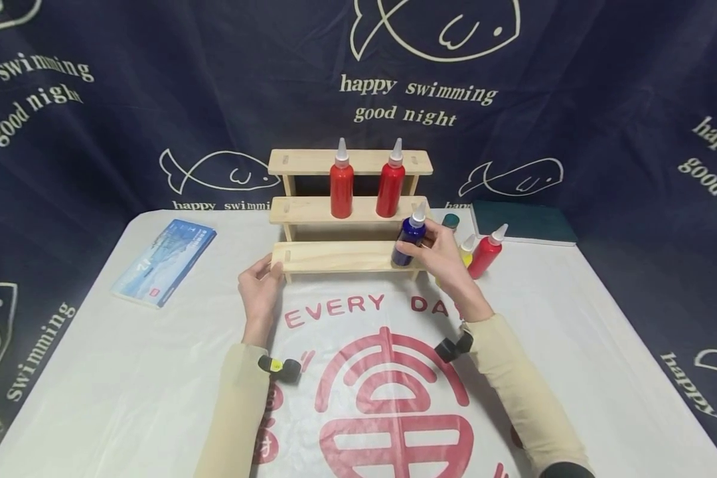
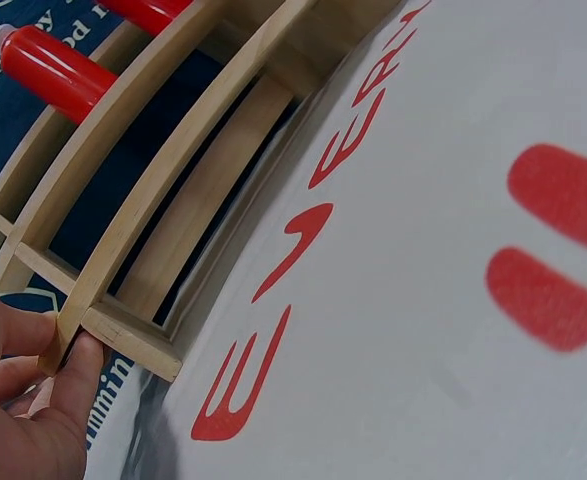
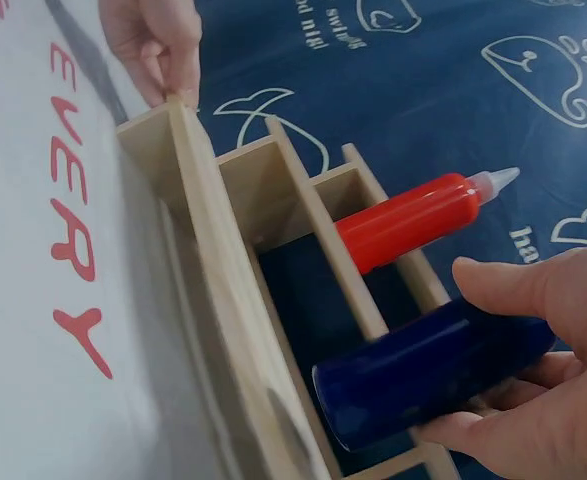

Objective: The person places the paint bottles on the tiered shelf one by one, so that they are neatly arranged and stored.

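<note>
A three-step wooden rack [image 1: 334, 255] stands at the back of the table. My left hand [image 1: 259, 292] pinches the left end of its lowest step between thumb and fingers, as the left wrist view also shows. My right hand [image 1: 448, 259] grips a dark blue squeeze bottle [image 3: 413, 385] with a pale nozzle, upright at the right end of the lowest step. Whether its base touches the wood I cannot tell. Two red squeeze bottles [image 1: 342, 189] stand side by side on the middle step; one red bottle [image 3: 413, 222] shows in the right wrist view.
Right of the rack, partly behind my right hand, stand another red bottle [image 1: 486, 255], a yellow bottle [image 1: 468, 249] and a green-topped one [image 1: 451, 221]. A dark green book [image 1: 522, 222] lies at the back right. A blue-and-white box [image 1: 166, 262] lies at the left.
</note>
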The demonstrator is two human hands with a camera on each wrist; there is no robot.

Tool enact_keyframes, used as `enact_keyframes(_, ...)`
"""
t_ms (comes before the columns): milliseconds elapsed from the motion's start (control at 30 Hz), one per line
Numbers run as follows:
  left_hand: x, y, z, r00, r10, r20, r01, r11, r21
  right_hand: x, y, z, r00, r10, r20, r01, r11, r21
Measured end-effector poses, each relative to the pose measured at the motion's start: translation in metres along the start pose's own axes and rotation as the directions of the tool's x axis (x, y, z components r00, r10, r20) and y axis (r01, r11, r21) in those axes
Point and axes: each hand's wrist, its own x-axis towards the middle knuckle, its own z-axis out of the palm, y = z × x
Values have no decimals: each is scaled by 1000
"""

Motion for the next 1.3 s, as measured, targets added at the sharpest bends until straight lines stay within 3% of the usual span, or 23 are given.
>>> enact_keyframes(300,-3,1,5,1000,-3,12,3,1000,3,10,9,4,999,24,-42,-23,999,41)
enact_keyframes(900,-5,1,0,999,-40,12,40,999,-17,13,12,4,1000,22,3,-22,1000,16)
enact_keyframes(1100,-8,-2,0,1000,-20,14,19,999,29,-1,4,-9,999,-36,21,37,999,-38)
enact_keyframes(1300,-6,0,2,1000,-5,9,4,999,33,-17,-16,-36,989,-150,9,150,989,-14)
